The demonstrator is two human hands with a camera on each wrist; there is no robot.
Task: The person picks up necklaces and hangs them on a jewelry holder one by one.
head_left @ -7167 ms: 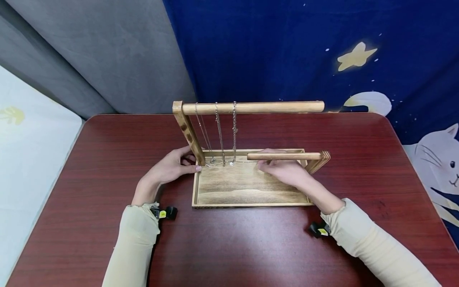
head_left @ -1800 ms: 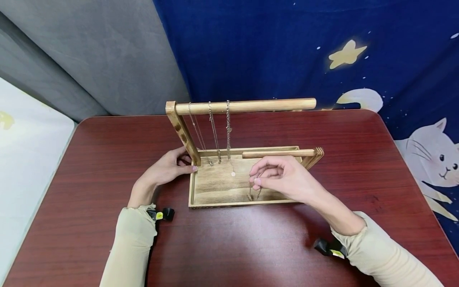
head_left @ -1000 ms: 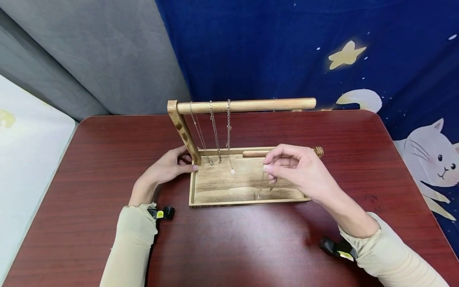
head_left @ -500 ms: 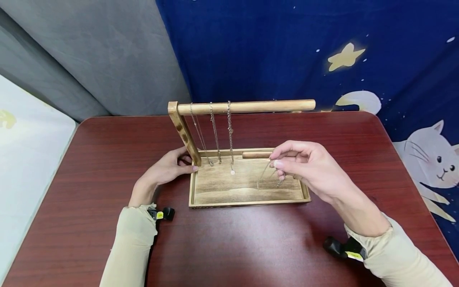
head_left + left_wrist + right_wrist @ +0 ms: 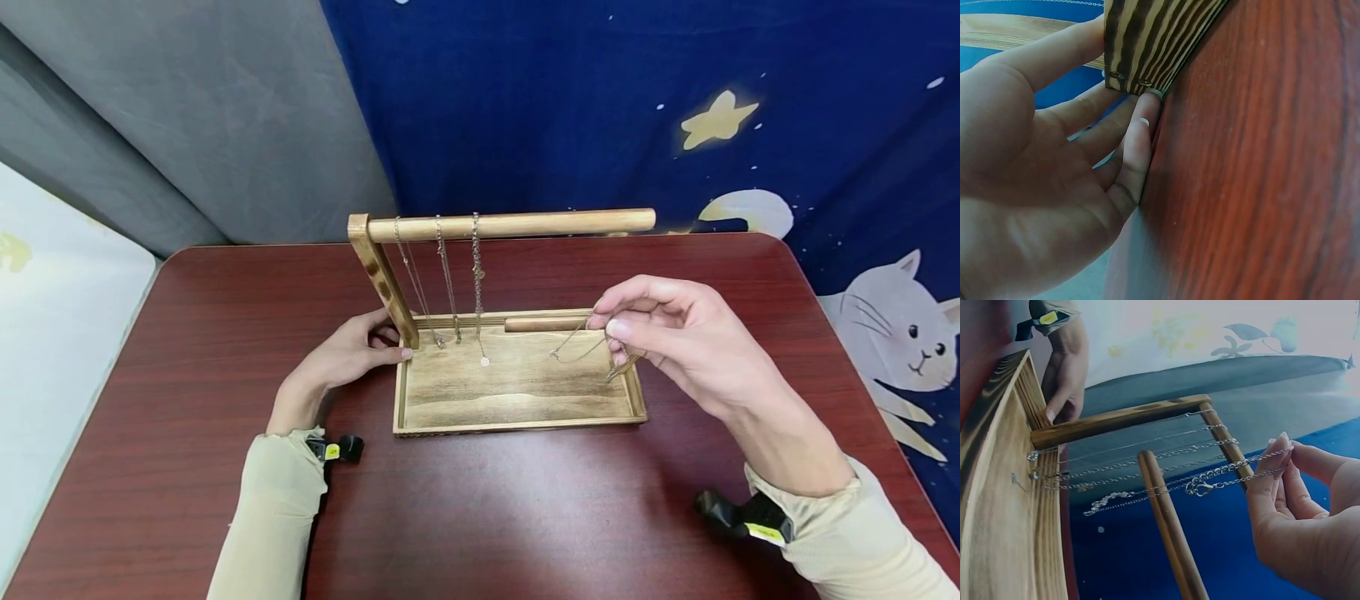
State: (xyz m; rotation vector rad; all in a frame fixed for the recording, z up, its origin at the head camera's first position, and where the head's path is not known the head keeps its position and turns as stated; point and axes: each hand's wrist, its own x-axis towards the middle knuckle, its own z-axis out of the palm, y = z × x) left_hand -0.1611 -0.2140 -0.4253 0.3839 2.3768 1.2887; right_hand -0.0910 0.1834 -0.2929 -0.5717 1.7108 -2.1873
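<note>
A wooden jewellery stand (image 5: 386,283) with a tray base (image 5: 517,400) stands on the table. My left hand (image 5: 348,350) grips its left end, thumb at the front; in the left wrist view the fingers (image 5: 1138,147) reach under the striped wooden corner (image 5: 1141,44). Over the tray's right end, my right hand (image 5: 693,350) pinches a silver chain bracelet (image 5: 555,355) between thumb and fingertips. The bracelet dangles in a loop, its lobster clasp (image 5: 1207,487) visible in the right wrist view. Left of it, 3 necklaces (image 5: 477,267) hang from the upper bar (image 5: 570,222).
A lower bar (image 5: 543,325) crosses the tray's rear right, its right end hidden behind my right hand. The red-brown table (image 5: 495,508) surrounds the stand. Grey and blue curtains (image 5: 525,100) hang close behind.
My right hand has lifted the bracelet out of the tray from behind the lower bar, come forward, then moved right and slightly up with it. The left hand stays at the stand's left end.
</note>
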